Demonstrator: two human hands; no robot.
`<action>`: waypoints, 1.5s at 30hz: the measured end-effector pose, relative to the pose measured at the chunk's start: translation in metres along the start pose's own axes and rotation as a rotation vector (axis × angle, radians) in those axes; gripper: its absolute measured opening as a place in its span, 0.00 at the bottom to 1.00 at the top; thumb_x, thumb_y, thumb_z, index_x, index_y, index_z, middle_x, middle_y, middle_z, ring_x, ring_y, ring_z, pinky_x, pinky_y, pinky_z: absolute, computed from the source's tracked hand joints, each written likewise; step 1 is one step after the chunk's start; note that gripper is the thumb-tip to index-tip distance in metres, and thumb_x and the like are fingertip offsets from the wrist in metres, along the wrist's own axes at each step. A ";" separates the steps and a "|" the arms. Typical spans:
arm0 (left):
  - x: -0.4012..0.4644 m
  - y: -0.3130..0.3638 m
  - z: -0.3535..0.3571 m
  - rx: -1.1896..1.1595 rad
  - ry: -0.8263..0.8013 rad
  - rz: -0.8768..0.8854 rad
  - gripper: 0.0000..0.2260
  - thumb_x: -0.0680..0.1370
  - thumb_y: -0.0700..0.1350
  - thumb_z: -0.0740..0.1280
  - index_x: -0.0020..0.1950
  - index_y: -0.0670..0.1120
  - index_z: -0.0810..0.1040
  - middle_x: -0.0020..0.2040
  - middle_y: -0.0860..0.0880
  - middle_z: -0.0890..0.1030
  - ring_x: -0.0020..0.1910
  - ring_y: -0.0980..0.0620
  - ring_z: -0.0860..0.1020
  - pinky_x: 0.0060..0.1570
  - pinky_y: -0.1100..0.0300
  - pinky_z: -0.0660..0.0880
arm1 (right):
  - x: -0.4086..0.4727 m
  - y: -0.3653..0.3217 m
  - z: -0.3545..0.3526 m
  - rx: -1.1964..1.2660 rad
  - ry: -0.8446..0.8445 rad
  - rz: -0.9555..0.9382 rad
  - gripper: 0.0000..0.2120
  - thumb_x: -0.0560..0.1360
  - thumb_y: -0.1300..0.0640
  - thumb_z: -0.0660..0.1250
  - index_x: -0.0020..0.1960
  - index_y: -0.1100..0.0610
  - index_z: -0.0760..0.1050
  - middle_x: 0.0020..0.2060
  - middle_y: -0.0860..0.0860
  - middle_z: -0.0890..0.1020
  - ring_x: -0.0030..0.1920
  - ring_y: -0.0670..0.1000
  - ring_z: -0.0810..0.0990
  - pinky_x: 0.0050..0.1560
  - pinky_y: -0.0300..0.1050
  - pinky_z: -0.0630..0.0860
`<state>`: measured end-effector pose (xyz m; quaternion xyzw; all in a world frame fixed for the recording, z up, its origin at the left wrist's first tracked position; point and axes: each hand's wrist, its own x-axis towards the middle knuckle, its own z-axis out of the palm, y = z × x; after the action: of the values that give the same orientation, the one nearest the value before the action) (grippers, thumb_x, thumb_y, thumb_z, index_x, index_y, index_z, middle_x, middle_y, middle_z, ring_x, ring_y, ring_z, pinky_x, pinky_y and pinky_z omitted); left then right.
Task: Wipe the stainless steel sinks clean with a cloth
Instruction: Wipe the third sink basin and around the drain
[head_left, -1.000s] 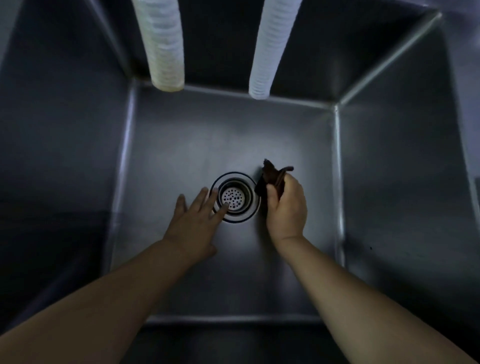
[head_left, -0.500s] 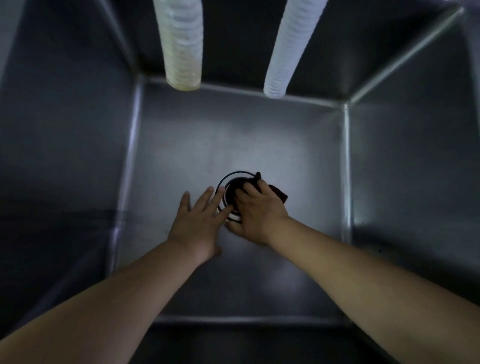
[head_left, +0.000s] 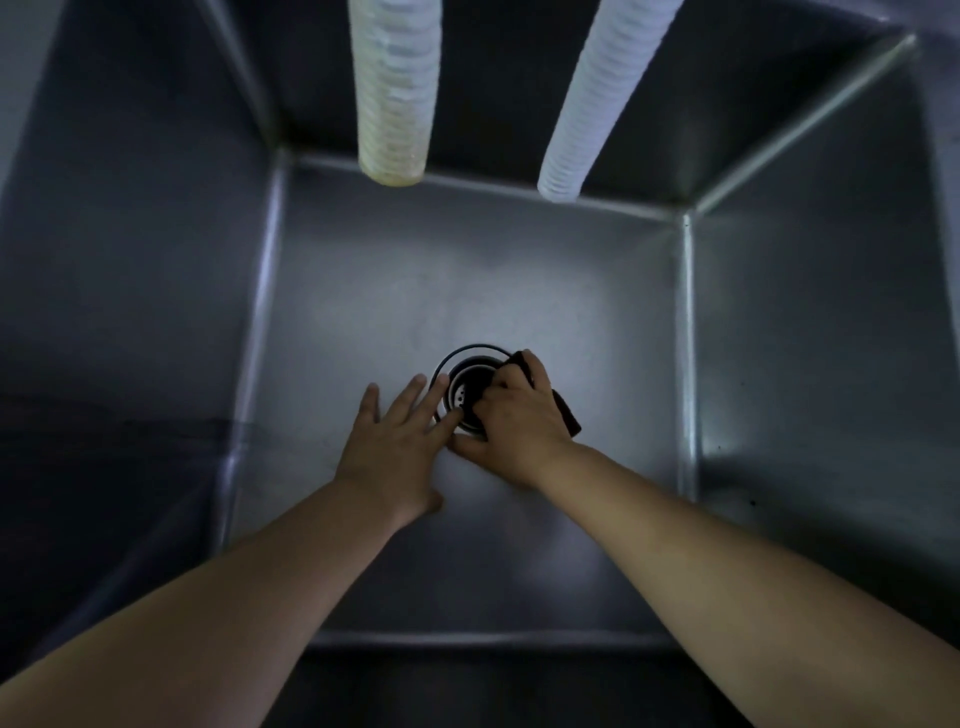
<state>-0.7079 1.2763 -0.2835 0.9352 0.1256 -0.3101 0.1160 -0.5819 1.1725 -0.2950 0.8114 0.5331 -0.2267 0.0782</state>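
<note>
Right hand (head_left: 511, 423) grips a dark crumpled cloth (head_left: 566, 415) over the drain (head_left: 467, 364); left hand (head_left: 395, 441) lies flat, fingers spread.

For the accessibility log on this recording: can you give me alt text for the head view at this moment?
Seen from above, the right hand presses a dark cloth over the round drain at the bottom of a deep stainless steel sink. The left hand lies beside it with its fingers spread at the drain's edge. Two ribbed hoses hang above the far wall.
</note>
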 end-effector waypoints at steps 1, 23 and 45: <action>0.001 0.000 0.000 0.001 0.001 0.000 0.43 0.72 0.60 0.65 0.77 0.55 0.40 0.76 0.50 0.31 0.75 0.50 0.32 0.72 0.39 0.36 | -0.001 0.000 0.002 0.045 0.009 0.007 0.27 0.75 0.35 0.51 0.57 0.50 0.79 0.51 0.46 0.81 0.65 0.51 0.63 0.72 0.55 0.32; 0.002 0.003 0.001 -0.014 -0.006 -0.015 0.44 0.71 0.60 0.66 0.77 0.57 0.41 0.76 0.50 0.30 0.75 0.50 0.32 0.72 0.41 0.35 | -0.002 0.016 0.002 -0.319 -0.027 -0.224 0.29 0.79 0.38 0.44 0.64 0.52 0.75 0.56 0.46 0.79 0.68 0.50 0.63 0.70 0.58 0.26; 0.003 0.003 0.003 0.001 0.006 -0.029 0.46 0.71 0.62 0.66 0.77 0.56 0.38 0.76 0.51 0.31 0.75 0.50 0.32 0.73 0.42 0.36 | 0.006 0.010 0.001 -0.021 0.000 -0.098 0.22 0.78 0.41 0.52 0.57 0.54 0.78 0.52 0.48 0.79 0.65 0.52 0.64 0.73 0.53 0.35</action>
<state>-0.7061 1.2732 -0.2868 0.9343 0.1392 -0.3090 0.1105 -0.5711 1.1726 -0.2991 0.7836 0.5744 -0.2244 0.0757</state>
